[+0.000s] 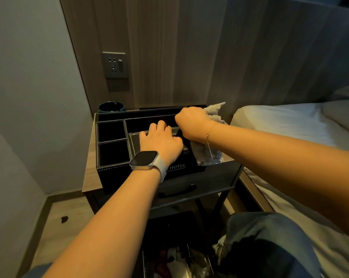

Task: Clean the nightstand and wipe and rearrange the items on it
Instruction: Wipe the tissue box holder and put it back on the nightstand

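A: What sits on the grey wood-topped nightstand (89, 173)?

B: At its back left, a dark round ashtray (111, 107). Filling the top, a black stitched leatherette organiser box (111, 149), stiff, probably light; lift by its side walls.

A: The hands?

B: The left hand (159, 140) presses flat on its lid. The right hand (191, 121) is clenched round a soft, limp grey cloth (207, 155), draping over the box's right edge.
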`<state>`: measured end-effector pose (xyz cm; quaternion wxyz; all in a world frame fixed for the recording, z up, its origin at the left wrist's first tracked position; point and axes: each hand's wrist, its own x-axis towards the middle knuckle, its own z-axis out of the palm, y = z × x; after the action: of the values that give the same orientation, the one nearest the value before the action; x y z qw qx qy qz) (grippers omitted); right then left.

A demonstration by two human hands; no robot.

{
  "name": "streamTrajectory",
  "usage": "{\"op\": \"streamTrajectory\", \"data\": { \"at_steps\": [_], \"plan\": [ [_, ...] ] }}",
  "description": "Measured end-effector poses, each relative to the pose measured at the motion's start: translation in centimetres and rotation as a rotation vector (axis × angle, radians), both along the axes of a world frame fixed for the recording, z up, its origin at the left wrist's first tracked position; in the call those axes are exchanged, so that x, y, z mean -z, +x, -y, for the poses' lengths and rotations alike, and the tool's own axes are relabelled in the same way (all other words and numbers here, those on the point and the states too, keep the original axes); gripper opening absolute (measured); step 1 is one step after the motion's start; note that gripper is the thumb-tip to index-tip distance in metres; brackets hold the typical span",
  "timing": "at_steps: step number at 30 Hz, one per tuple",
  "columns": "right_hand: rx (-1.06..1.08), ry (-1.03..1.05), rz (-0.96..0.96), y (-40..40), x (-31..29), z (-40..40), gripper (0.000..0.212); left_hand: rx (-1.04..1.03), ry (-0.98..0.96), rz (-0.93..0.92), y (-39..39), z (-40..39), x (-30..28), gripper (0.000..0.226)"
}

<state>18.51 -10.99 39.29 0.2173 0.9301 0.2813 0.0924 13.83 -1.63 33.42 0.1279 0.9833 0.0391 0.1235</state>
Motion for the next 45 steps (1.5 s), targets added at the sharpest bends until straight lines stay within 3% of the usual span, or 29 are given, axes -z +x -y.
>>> {"op": "streamTrajectory", "data": {
  "at_steps": [4, 7, 13, 17, 23, 26, 29, 34, 38, 42, 45],
  "plan": [
    [0.088, 0.049, -0.2, -0.5, -1.1, -0.4, 0.019, -0.014, -0.012, -0.017, -0.1, 0.0, -0.2, 0.039],
    [0.145, 0.148, -0.287, -1.9, -1.8, 1.1, 0.008, -0.01, -0.012, -0.035, -0.1, 0.2, -0.4, 0.041],
    [0.174, 0.327, -0.443, -6.1, -3.7, 7.8, 0.021, 0.005, -0.018, -0.029, -0.1, 0.1, -0.3, 0.04],
    [0.102, 0.584, -0.268, -3.8, -4.3, 7.9, 0.028, 0.007, -0.005, -0.028, 0.0, 0.2, -0.3, 0.042],
    [0.008, 0.609, -0.28, -4.2, 1.5, 6.4, 0.023, -0.01, 0.014, -0.016, 0.0, 0.1, -0.2, 0.043],
    [-0.056, 0.59, -0.396, -5.5, -0.4, 8.8, 0.019, -0.01, 0.017, -0.02, 0.0, 0.2, -0.4, 0.043],
    [-0.04, 0.719, -0.237, -3.6, -3.0, 8.7, 0.019, -0.003, 0.025, -0.01, -0.3, 0.1, -0.4, 0.044],
    [0.086, 0.436, -0.1, -0.2, -2.2, 2.6, 0.013, -0.009, 0.027, 0.007, -0.9, -0.4, -0.2, 0.045],
    [0.016, 0.104, 0.036, -0.5, 0.9, -0.5, 0.016, -0.017, 0.042, 0.041, -0.9, -0.4, 0.2, 0.042],
    [0.037, 0.204, -0.094, -0.2, 0.4, 0.4, 0.007, -0.026, 0.02, 0.06, -0.8, -0.3, 0.2, 0.04],
    [0.057, 0.281, -0.354, -1.4, -1.9, 3.4, 0.02, -0.026, 0.012, 0.057, -0.7, -0.2, 0.1, 0.04]
  ]
}}
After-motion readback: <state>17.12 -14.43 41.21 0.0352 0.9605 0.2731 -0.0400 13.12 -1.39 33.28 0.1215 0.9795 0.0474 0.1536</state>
